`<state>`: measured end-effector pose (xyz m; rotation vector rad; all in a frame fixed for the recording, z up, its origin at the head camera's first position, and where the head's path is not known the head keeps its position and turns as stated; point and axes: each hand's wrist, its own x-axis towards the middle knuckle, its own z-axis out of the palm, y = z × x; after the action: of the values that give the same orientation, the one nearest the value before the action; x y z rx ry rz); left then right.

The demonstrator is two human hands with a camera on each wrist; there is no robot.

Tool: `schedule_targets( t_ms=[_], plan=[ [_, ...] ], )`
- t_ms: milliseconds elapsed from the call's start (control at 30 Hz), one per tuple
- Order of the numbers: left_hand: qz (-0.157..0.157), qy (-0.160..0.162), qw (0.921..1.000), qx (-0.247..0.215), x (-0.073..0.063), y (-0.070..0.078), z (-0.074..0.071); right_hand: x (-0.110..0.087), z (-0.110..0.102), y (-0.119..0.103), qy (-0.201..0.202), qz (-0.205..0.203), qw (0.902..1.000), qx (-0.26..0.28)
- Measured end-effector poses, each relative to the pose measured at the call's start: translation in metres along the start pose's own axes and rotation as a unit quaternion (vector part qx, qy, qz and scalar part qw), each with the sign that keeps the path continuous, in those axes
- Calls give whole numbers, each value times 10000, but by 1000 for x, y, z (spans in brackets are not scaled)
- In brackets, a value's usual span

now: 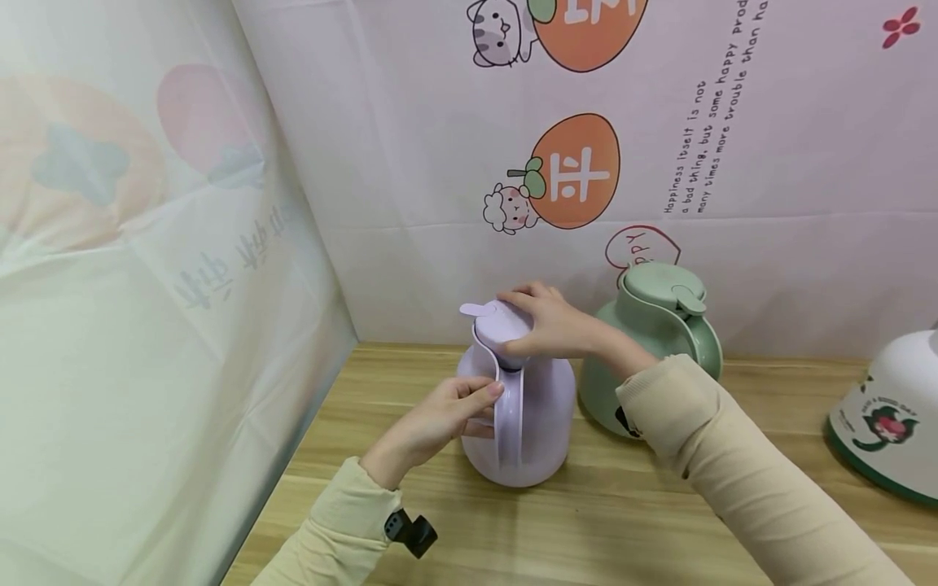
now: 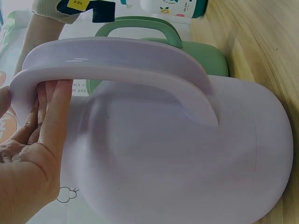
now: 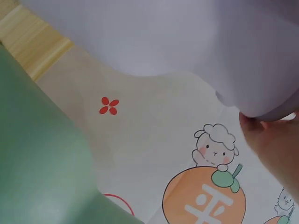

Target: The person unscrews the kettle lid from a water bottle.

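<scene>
A: Grip status?
B: My left hand [image 1: 440,419] pinches the handle [image 1: 509,427] of the lilac jug [image 1: 548,419]. My right hand [image 1: 553,321] pinches the lid [image 1: 498,327] across its near and far edges. Jug's upright on the table [image 1: 572,529], left of the green jug [image 1: 648,330].
A: Technique?
B: I'd brace the handle, keep lid force square, avoid tipping.
A: Count?
B: Jugs: one lilac, one green. White vessel [image 1: 890,415] at right: one.

Sage-green lidded plastic jug [image 1: 643,330], ctr-R of frame; white green-based rounded vessel [image 1: 897,407], far R; white cartoon-print cloth [image 1: 410,163], upper ctr; lt-brown wood-grain tabletop [image 1: 586,537], btm ctr.
</scene>
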<state>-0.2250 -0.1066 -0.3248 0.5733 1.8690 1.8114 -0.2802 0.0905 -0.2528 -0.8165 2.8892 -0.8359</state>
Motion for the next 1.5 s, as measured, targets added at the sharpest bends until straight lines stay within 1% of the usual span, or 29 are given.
schedule_targets(
  t_ms=[100,200,300,400,467,567,667,767,967,1233,1367,1500],
  plan=[
    [-20,30,10000,15,-1,1,1,0,-1,1,-117,-159,9998,49],
    [-27,40,10000,46,-1,2,1,-1,0,-2,-5,-97,9999,53],
    [-38,41,9999,83,-2,2,1,-3,6,-10,342,301,9989,-68],
    [-43,39,9999,98,-2,3,1,-5,10,-20,765,718,9939,-342],
    [-56,40,9999,100,-2,3,1,-6,12,-25,911,910,9902,-543],
    [-53,49,9999,72,-2,4,1,-5,13,-28,960,1031,9870,-775],
    [-48,52,10000,60,-2,3,1,-4,12,-29,870,1041,9875,-808],
    [-49,45,10000,74,-2,4,1,-2,11,-26,792,952,9894,-758],
    [-104,42,9999,77,-1,4,1,2,6,-19,598,661,9942,-594],
    [-61,-17,9999,85,0,4,0,5,0,-10,358,259,9985,-318],
    [-60,-51,10000,56,0,4,0,6,-4,-6,82,112,9998,-140],
    [-68,-35,10000,40,-1,5,0,6,-9,-4,-349,-79,9994,43]
  ],
)
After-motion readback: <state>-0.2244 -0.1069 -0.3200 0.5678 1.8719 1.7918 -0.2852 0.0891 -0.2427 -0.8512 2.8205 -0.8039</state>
